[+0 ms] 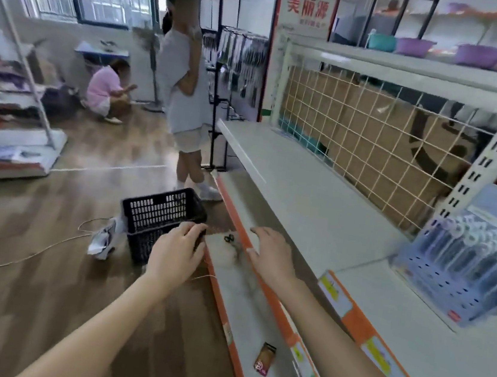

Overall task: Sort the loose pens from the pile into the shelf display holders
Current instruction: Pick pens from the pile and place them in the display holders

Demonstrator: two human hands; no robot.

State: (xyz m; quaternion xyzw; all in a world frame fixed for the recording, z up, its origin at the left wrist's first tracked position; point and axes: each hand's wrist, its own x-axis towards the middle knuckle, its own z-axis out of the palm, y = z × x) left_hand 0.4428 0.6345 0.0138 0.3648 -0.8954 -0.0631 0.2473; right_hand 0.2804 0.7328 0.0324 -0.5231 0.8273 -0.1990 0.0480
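A pale blue pen display holder (463, 268) full of white-capped pens stands on the middle shelf (317, 203) at the right. My left hand (179, 247) reaches to the left end of the lowest shelf (245, 307), beside the black basket (156, 211). Its fingers curl round a dark object (201, 239) that is too blurred to name. My right hand (270, 253) rests with relaxed fingers on the orange front edge of the middle shelf. A small black item (229, 238) and a dark blurred smear lie on the lowest shelf between my hands. No pile of pens shows clearly.
A red-brown packet (264, 359) lies on the lowest shelf near me. A white bag (103, 239) and a thin cord lie on the wood floor. One person (184, 86) stands close beyond the basket and another (105, 92) crouches farther back. A wire grid backs the shelves.
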